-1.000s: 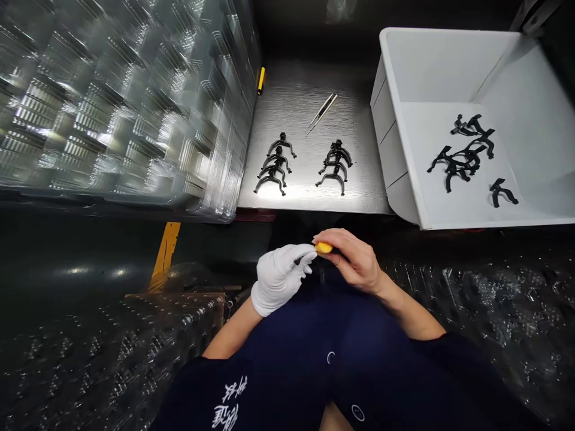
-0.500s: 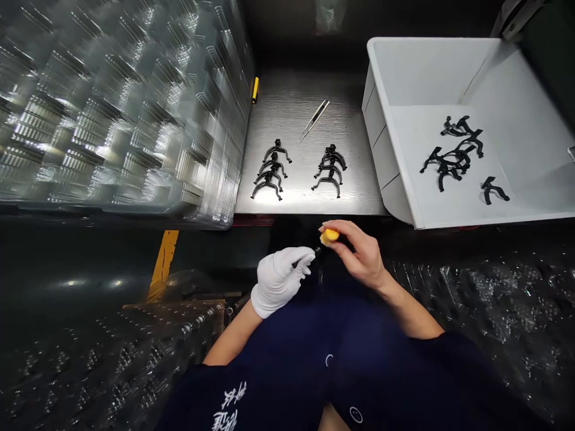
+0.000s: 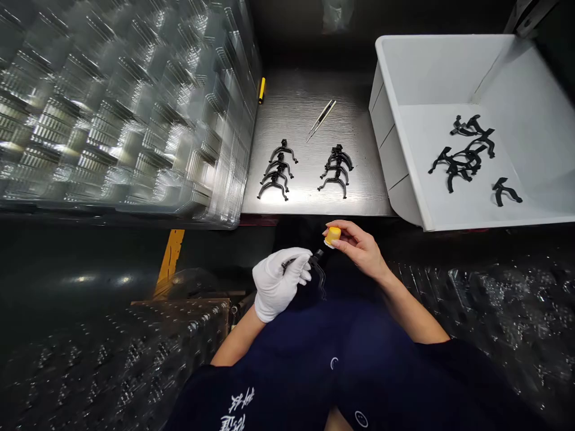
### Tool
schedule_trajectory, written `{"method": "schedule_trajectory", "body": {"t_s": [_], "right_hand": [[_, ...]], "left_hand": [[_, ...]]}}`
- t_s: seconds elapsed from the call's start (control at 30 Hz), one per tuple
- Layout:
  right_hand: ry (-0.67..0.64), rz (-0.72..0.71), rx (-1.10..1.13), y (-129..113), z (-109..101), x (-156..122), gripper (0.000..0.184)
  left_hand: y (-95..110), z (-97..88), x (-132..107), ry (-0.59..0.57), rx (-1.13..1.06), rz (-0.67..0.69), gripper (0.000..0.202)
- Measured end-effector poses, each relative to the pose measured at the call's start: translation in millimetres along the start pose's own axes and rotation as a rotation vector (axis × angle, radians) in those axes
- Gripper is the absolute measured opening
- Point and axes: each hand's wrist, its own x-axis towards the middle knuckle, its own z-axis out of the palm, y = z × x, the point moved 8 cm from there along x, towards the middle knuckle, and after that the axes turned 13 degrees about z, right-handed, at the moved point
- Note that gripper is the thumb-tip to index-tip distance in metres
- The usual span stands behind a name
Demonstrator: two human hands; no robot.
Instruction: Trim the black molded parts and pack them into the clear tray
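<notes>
My left hand (image 3: pixel 281 281), in a white glove, is closed on a curved black plastic bracket (image 3: pixel 320 274); one leg hangs out to the right and part of it is hidden by the fingers. Bare, my right hand (image 3: pixel 359 250) pinches a small yellow cap-like piece with a white lower rim (image 3: pixel 333 236). The yellow piece is just above and right of the bracket's top end, with a small gap between them. Both hands are in front of the metal table (image 3: pixel 300 206), over my dark blue shirt.
Similar black brackets lie in a left row (image 3: pixel 274 179) and a right row (image 3: pixel 335 173). Behind them is a utility knife (image 3: pixel 321 121). A yellow-and-black object (image 3: pixel 262 91) lies beside stacked clear trays (image 3: pixel 135 120). At right, a white bin (image 3: pixel 406 149) contains several loose brackets.
My left hand has turned, bringing the bracket's hanging leg into view. My right hand has tilted the yellow piece more upright. The whole view has shifted slightly.
</notes>
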Motion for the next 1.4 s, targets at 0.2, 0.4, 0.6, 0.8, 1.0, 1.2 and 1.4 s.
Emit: {"method": "schedule_trajectory", "body": {"t_s": [0.2,0.4,0.6,0.8,1.0,1.2,1.4], "right_hand": [[-0.024,0.054,0.062,6.4,2.3,3.2,0.038],[-0.033,0.075,0.079,6.5,6.2,1.8,0.037],[-0.058,0.096,0.11,7.6,9.6,-1.3,0.034],[-0.233,0.205,0.373,14.3,23.0,-5.8,0.028],[-0.282,0.253,0.473,12.2,34.0,-12.9,0.027],[-0.274,0.251,0.331,7.3,33.9,-17.1,0.028],[-0.383,0.273,0.093,1.9,48.6,-22.3,0.043]], "left_hand": [[-3.0,-1.3,0.0,-0.01,0.006,-0.025,0.021],[-5.6,-1.4,0.9,-0.006,-0.014,-0.053,0.018],[-8.8,-1.5,0.1,-0.004,-0.023,-0.075,0.016],[-8.7,1.7,2.1,-0.016,-0.029,-0.05,0.016],[-6.7,6.6,2.0,-0.043,-0.041,0.023,0.011],[2.0,0.9,1.2,0.002,0.064,0.179,0.009],[3.3,-7.8,1.1,0.071,0.21,0.247,0.008]]}}
